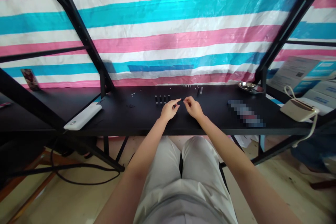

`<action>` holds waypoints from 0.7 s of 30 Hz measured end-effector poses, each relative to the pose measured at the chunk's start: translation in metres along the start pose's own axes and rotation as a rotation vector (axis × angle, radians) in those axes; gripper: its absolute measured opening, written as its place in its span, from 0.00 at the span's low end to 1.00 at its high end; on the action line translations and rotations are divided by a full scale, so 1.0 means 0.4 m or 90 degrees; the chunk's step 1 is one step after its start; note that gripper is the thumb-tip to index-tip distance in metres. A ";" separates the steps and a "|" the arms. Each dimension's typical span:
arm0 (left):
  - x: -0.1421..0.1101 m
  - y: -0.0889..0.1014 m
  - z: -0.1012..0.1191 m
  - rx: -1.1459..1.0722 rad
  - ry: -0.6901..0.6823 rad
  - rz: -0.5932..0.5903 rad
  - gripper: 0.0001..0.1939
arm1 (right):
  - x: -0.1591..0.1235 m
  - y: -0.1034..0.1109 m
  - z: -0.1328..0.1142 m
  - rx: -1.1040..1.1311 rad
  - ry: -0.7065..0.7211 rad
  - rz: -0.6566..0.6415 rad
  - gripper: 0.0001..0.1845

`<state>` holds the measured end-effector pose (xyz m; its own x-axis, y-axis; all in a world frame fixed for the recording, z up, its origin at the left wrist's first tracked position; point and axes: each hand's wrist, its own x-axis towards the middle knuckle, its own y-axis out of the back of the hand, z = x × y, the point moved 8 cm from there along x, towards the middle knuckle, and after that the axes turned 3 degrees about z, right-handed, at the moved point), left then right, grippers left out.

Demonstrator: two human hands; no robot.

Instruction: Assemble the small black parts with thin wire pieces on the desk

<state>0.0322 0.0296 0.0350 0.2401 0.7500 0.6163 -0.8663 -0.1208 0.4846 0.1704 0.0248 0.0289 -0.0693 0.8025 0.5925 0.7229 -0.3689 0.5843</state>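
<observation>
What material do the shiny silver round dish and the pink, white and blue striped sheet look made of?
The shiny silver round dish looks like polished metal, perhaps stainless steel: it shows bright, mirror-like highlights. The pink, white and blue striped sheet seems to be thin glossy plastic, possibly woven tarpaulin: it wrinkles and shines in patches.

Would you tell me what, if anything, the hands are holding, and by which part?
A small dark piece, apparently by its right end, in the right hand; whether the left hand grips it cannot be told.
</observation>
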 end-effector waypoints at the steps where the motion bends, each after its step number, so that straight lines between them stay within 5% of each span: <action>1: -0.001 -0.002 0.003 0.011 -0.011 -0.004 0.18 | -0.006 -0.007 -0.017 -0.033 0.028 -0.024 0.10; 6: -0.004 -0.010 -0.001 0.041 -0.038 -0.004 0.14 | -0.023 -0.040 -0.073 -0.122 0.123 -0.119 0.10; 15: -0.002 0.012 -0.050 -0.097 0.096 0.077 0.08 | 0.002 0.034 -0.025 0.019 0.029 0.071 0.15; 21: -0.005 0.012 -0.059 -0.158 0.144 0.073 0.09 | 0.007 0.025 -0.009 0.002 0.037 0.043 0.18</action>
<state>0.0172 0.0428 0.0213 0.0560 0.8689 0.4919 -0.9687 -0.0720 0.2375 0.1750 0.0217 0.0386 -0.0601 0.7474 0.6617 0.7291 -0.4198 0.5405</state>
